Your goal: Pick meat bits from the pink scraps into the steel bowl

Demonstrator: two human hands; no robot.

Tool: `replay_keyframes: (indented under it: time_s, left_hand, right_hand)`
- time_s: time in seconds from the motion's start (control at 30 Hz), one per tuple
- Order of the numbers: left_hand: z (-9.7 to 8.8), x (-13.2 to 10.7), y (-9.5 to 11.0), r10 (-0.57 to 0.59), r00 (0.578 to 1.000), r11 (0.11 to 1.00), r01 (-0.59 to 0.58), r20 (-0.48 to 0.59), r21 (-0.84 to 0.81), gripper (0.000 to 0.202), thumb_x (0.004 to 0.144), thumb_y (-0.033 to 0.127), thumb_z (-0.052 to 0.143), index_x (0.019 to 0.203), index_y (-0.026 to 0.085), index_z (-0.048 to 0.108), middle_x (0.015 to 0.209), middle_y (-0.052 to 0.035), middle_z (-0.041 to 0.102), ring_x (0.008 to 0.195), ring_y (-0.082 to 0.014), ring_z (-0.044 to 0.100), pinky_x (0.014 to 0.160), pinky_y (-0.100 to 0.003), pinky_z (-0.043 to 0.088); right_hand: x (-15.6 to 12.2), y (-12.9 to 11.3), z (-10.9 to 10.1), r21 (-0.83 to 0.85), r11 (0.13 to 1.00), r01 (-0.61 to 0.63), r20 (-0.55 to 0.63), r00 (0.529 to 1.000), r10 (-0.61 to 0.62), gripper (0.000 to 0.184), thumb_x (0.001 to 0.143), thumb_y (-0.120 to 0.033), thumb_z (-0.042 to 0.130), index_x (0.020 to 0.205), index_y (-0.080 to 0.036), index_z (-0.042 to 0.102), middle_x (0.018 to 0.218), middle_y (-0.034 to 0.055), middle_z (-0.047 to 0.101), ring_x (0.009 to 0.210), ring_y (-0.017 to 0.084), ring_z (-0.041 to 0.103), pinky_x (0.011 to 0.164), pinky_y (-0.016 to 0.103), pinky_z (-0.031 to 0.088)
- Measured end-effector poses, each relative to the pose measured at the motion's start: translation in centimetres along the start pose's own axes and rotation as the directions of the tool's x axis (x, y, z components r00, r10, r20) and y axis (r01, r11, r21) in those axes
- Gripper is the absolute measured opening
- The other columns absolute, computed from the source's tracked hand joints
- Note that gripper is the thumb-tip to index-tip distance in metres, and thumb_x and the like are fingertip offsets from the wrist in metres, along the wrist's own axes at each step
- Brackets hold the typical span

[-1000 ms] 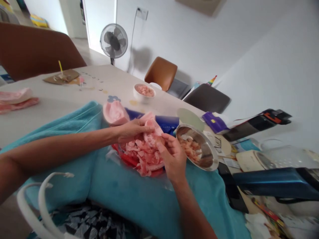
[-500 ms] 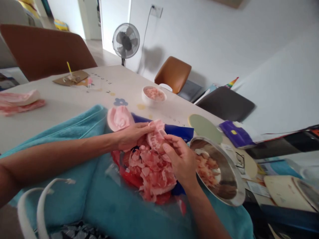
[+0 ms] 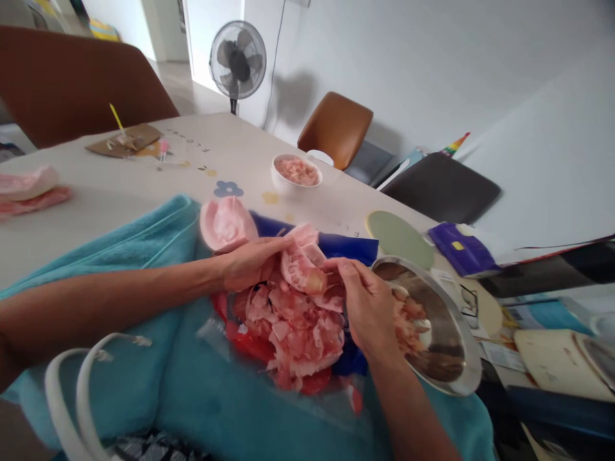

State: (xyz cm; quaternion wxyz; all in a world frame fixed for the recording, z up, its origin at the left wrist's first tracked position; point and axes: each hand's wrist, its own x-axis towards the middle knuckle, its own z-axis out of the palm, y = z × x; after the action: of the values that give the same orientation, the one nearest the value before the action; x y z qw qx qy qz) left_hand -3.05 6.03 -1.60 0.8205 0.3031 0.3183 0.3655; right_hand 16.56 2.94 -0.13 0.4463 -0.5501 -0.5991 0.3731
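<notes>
Pale table (image 3: pixel 120 205) beyond | pink fruit piece (image 3: pixel 302 269) above teal cloth (image 3: pixel 202 384), towards its far edge | our left hand (image 3: pixel 250 261) grips it; right hand (image 3: pixel 369 306) narrow beside it, hold unclear | likely peeling — next needs gentle tugging

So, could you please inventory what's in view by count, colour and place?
fruit piece: one, pink, centre
peel scraps: many, pink, below it
rind: one, pink, centre left
peel stack: one, pink, far left
small bowl: one, white, behind
metal bowl: one, silver, right
table: one, whitish, across middle
cloth: one, teal, foreground
mat: one, green, right
packet: one, purple, right
fan: one, grey, back
chairs: three, brown, dark, behind
clutter: several, mixed, right edge
left hand, right hand: one each, at fruit piece
</notes>
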Motion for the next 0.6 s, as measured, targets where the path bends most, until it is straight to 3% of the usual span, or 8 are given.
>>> replay_keyframes:
  time_s: [0.1, 0.23, 0.37, 0.47, 0.6]
  left_hand:
    - [0.2, -0.3, 0.4, -0.019, 1.0, 1.0, 0.019, -0.012, -0.009, 0.034, 0.1, 0.034, 0.044, 0.082, 0.009, 0.061, 0.064, -0.0096, 0.069, 0.049, -0.0135, 0.063, 0.047, -0.022, 0.052]
    - [0.0, -0.1, 0.5, -0.035, 0.999, 0.999, 0.035, 0.019, -0.02, 0.043, 0.102, 0.034, 0.034, 0.079, 0.011, 0.061, 0.06, -0.0083, 0.067, 0.048, -0.0134, 0.062, 0.046, -0.021, 0.051]
    - [-0.7, 0.3, 0.4, -0.027, 0.997, 0.999, 0.029, 0.069, -0.035, 0.046, 0.102, 0.036, 0.032, 0.081, 0.01, 0.063, 0.066, -0.01, 0.07, 0.05, -0.0136, 0.064, 0.049, -0.021, 0.053]
    - [-1.1, 0.4, 0.2, -0.019, 0.995, 0.999, 0.022, 0.093, -0.036, 0.045, 0.102, 0.038, 0.034, 0.082, 0.011, 0.064, 0.069, -0.0107, 0.071, 0.052, -0.0135, 0.065, 0.052, -0.021, 0.053]
    - [-1.1, 0.4, 0.2, -0.012, 0.995, 1.0, 0.014, 0.096, -0.027, 0.042, 0.101, 0.038, 0.036, 0.085, 0.012, 0.065, 0.073, -0.0115, 0.072, 0.053, -0.0145, 0.066, 0.052, -0.023, 0.054]
  right_hand:
    - [0.1, 0.3, -0.2, 0.023, 1.0, -0.008, -0.008, 1.0, 0.008, 0.033, 0.089, -0.048, 0.058, 0.086, -0.02, 0.074, 0.073, 0.0022, 0.073, 0.052, 0.013, 0.062, 0.044, 0.022, 0.047]
    - [0.0, -0.2, -0.6, 0.061, 0.998, 0.027, 0.051, 0.998, -0.03, 0.027, 0.089, -0.044, 0.06, 0.088, -0.021, 0.073, 0.063, -0.0017, 0.067, 0.047, 0.01, 0.058, 0.043, 0.02, 0.046]
    - [-0.2, -1.1, -1.0, -0.03, 0.989, 0.142, 0.135, 0.981, -0.137, 0.021, 0.081, -0.029, 0.071, 0.101, -0.025, 0.072, 0.081, -0.0014, 0.073, 0.064, 0.012, 0.067, 0.057, 0.023, 0.054]
    - [-0.5, -1.4, -1.1, -0.157, 0.943, 0.293, 0.176, 0.948, -0.266, 0.02, 0.083, -0.021, 0.068, 0.102, -0.026, 0.071, 0.096, -0.0003, 0.074, 0.081, 0.013, 0.069, 0.068, 0.024, 0.056]
    - [-0.7, -1.3, -0.9, -0.261, 0.862, 0.433, 0.165, 0.9, -0.402, 0.013, 0.088, -0.018, 0.063, 0.097, -0.024, 0.071, 0.099, 0.0016, 0.073, 0.09, 0.014, 0.069, 0.073, 0.024, 0.056]
